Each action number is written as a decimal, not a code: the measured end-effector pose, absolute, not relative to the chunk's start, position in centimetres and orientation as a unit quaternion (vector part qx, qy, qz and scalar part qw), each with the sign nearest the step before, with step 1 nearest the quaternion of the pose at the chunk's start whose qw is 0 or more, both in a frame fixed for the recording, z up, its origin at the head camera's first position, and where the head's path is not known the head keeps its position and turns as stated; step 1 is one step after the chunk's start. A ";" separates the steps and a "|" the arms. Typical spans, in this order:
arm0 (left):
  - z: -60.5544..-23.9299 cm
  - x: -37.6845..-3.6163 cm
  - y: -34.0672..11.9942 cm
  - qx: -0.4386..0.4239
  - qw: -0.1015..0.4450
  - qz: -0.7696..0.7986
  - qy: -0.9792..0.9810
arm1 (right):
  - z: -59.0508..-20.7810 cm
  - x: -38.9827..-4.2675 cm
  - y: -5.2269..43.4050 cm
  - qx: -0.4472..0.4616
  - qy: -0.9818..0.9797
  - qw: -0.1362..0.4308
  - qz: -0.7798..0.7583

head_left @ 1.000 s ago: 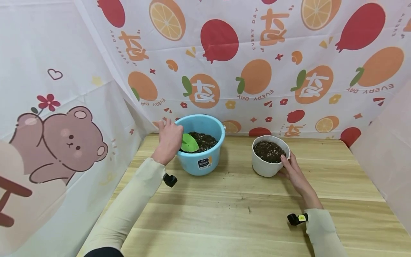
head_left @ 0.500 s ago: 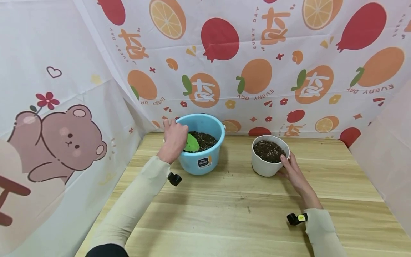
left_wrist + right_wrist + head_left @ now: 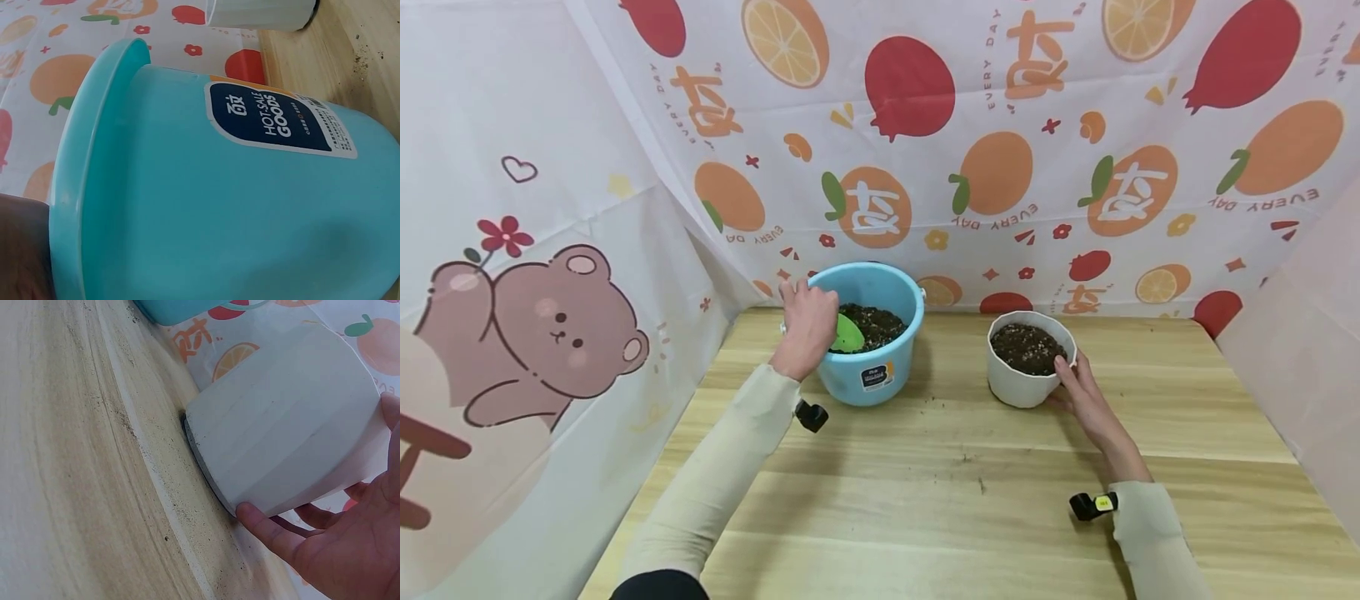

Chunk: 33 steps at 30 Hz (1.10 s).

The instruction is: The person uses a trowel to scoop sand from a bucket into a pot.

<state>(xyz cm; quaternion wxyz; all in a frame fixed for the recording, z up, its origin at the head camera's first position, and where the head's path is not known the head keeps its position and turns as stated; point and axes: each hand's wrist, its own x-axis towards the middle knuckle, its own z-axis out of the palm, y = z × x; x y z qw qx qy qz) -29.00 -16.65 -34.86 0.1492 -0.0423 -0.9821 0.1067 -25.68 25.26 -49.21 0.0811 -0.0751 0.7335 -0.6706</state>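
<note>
The left hand (image 3: 805,327) is at the near-left rim of the blue bucket (image 3: 880,367), its fingers curled round the handle of a green scoop (image 3: 847,335); the handle itself is hidden behind the hand, so how tightly it is held cannot be told. The scoop's blade lies inside the bucket, on or just above the dark soil (image 3: 872,323) there. In the left wrist view the bucket's side (image 3: 237,206) fills the frame, with a dark blue label (image 3: 275,122) on it, and only a sliver of the hand shows at the lower left edge. The right hand (image 3: 1086,392) rests against the near-right side of the white pot (image 3: 1018,379), fingers spread and lightly bent along its wall, thumb up near the rim. The right wrist view shows the fingers (image 3: 269,531) touching the pot's lower wall (image 3: 287,444) where it meets the surface (image 3: 81,487). The pot stands upright on the wooden surface (image 3: 925,500), to the right of the bucket and apart from it, and holds soil (image 3: 1026,346) nearly to the brim. Loose crumbs of soil (image 3: 955,404) lie scattered on the surface between and in front of the two. A fruit-print cloth (image 3: 1000,150) hangs behind, and a bear-print cloth (image 3: 535,333) to the left.
</note>
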 end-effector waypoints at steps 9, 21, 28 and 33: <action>-34.2 -28.8 -17.5 -0.024 0.084 -0.001 -0.996 | -49.4 -25.4 25.6 -0.075 0.734 0.077 -0.670; -33.3 -28.0 -17.7 -0.005 0.106 -0.088 -0.990 | -49.3 -25.2 26.1 -0.064 0.735 0.084 -0.669; -33.0 -28.0 -17.4 -0.003 0.131 -0.119 -0.984 | -49.1 -25.3 26.5 -0.050 0.744 0.079 -0.661; -33.1 -28.0 -17.3 -0.015 0.151 -0.125 -0.980 | -49.2 -25.4 26.7 -0.050 0.741 0.077 -0.666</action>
